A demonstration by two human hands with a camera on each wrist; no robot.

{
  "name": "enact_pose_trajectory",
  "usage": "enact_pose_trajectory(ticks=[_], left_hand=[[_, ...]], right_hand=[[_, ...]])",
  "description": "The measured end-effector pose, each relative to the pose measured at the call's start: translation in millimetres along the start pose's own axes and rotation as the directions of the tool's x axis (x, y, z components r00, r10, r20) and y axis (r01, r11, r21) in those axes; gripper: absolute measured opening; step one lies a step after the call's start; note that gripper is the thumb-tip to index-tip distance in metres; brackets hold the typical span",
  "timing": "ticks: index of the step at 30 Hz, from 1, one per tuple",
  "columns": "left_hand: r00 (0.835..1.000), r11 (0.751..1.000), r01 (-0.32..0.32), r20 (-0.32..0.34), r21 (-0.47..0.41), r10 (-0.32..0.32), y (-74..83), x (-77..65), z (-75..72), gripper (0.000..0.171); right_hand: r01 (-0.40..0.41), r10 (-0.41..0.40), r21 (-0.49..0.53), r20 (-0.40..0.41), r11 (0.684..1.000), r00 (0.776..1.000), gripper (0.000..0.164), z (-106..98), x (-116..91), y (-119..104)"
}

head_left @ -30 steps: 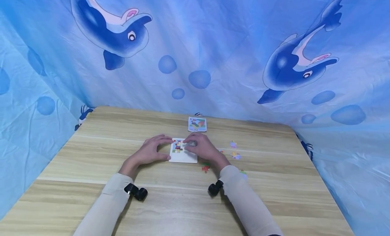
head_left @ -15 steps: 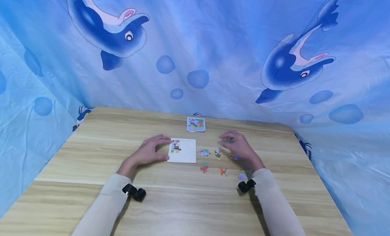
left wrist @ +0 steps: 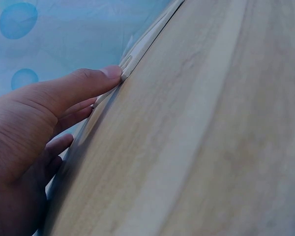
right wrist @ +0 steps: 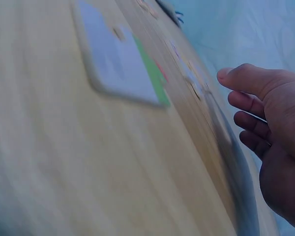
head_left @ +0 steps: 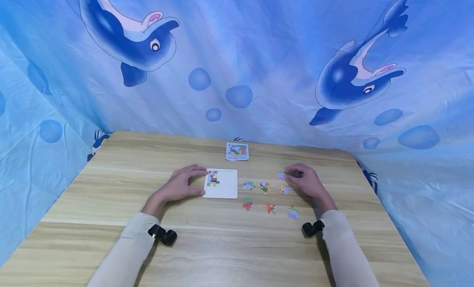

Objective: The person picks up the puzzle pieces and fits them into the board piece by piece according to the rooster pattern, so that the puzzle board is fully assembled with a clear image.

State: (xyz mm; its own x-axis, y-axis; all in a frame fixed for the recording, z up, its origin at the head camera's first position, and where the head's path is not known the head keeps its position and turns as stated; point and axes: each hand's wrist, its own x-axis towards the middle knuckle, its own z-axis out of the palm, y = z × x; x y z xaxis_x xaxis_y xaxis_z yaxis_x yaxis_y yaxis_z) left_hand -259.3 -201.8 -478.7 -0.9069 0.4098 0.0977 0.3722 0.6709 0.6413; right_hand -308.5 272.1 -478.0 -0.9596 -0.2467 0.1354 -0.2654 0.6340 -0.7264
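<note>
A white square puzzle tray (head_left: 227,187) lies on the table, with a few joined pieces (head_left: 213,179) along its left side. My left hand (head_left: 180,184) holds the tray by its left edge, forefinger at the far corner and thumb at the near one. In the left wrist view the thumb (left wrist: 91,84) presses the tray's corner. To the right, my right hand (head_left: 306,181) hovers with loosely bent fingers beside a lilac puzzle piece (head_left: 282,176). Nothing shows between its thumb and fingers in the right wrist view. A yellow-and-lilac piece (head_left: 284,188) lies just below.
Several loose jigsaw pieces lie right of the tray, among them a red-and-green one (head_left: 247,204), an orange one (head_left: 270,208) and a lilac-and-green one (head_left: 293,213). A rooster picture card (head_left: 237,151) lies behind the tray. A blue dolphin curtain (head_left: 259,52) hangs beyond the table.
My right hand has left the tray and moved right, to beside the lilac piece at the far right. The left hand keeps its hold on the tray.
</note>
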Motion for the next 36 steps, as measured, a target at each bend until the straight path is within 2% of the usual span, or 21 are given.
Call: enact_pose_trajectory(ticks=[6,13,18,26,36], left_hand=[[1.000,1.000,-0.001,-0.001,0.002,0.001,-1.7,0.7,0.9,0.070],[1.000,1.000,0.003,-0.004,0.013,-0.003,-3.5,1.7,1.3,0.071],[1.000,1.000,0.005,-0.007,0.015,-0.005,-4.4,1.4,1.6,0.071],[1.000,1.000,-0.001,-0.010,0.017,0.001,-5.9,1.3,0.7,0.071],[1.000,1.000,0.009,-0.004,0.005,-0.009,-2.9,0.5,0.9,0.070]], right_hand=[[0.022,-0.021,-0.043,0.019,0.999,1.000,0.028,-7.0,0.7,7.2],[0.040,-0.038,-0.016,0.095,0.999,0.995,0.029,-5.5,4.7,6.1],[0.063,-0.060,-0.026,0.117,0.998,0.991,0.029,-4.0,5.4,5.0],[0.065,-0.058,-0.057,0.110,0.996,0.992,0.026,-2.7,6.8,0.4],[0.020,-0.015,-0.053,0.087,0.998,0.996,0.024,-2.3,4.9,-0.8]])
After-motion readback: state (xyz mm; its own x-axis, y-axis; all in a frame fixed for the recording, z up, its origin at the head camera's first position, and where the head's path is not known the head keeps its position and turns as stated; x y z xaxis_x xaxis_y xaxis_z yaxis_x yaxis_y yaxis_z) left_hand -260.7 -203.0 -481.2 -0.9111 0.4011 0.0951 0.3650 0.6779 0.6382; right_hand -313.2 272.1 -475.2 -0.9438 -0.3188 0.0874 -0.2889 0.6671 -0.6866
